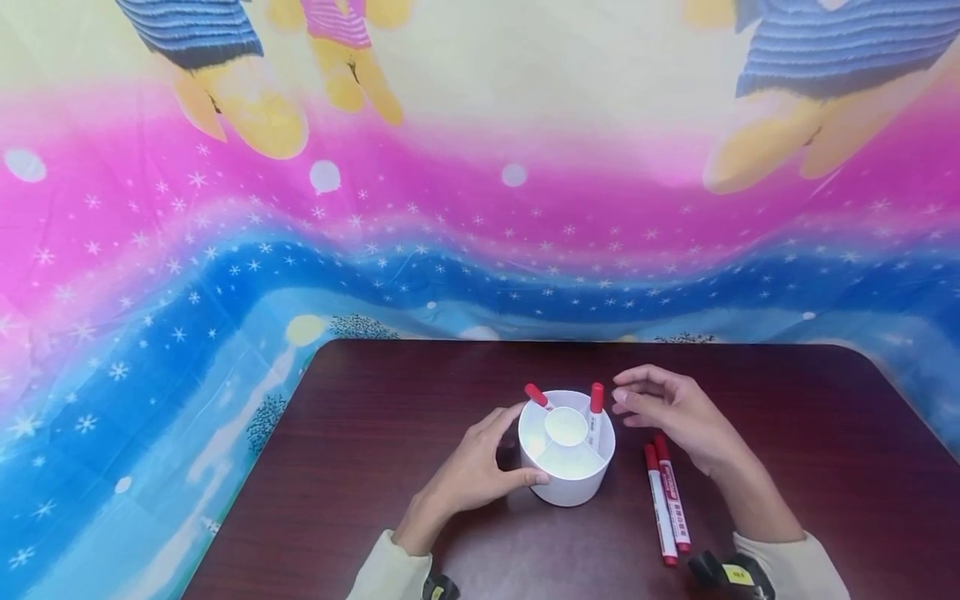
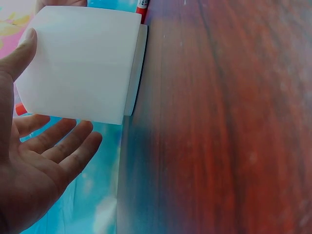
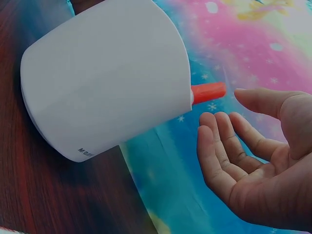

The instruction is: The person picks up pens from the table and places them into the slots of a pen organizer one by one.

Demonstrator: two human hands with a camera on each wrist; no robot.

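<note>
A white round pen holder (image 1: pixel 567 467) with divided compartments stands on the dark wooden table (image 1: pixel 375 442). Two red-capped markers stand in it, one leaning left (image 1: pixel 536 396) and one upright at the right (image 1: pixel 596 407). My left hand (image 1: pixel 491 458) cups the holder's left side. Its thumb (image 2: pixel 24 48) touches the white wall (image 2: pixel 83 63), while its fingers (image 2: pixel 63 144) lie straight and apart from it. My right hand (image 1: pixel 633 406) hovers just right of the holder with loosely curved fingers (image 3: pixel 219 141), holding nothing, near the upright marker's cap (image 3: pixel 208 91).
Two more red markers (image 1: pixel 666 500) lie side by side on the table right of the holder, under my right forearm. A colourful pink and blue cloth (image 1: pixel 225 275) hangs behind the table's far edge. Bare tabletop stretches left and right.
</note>
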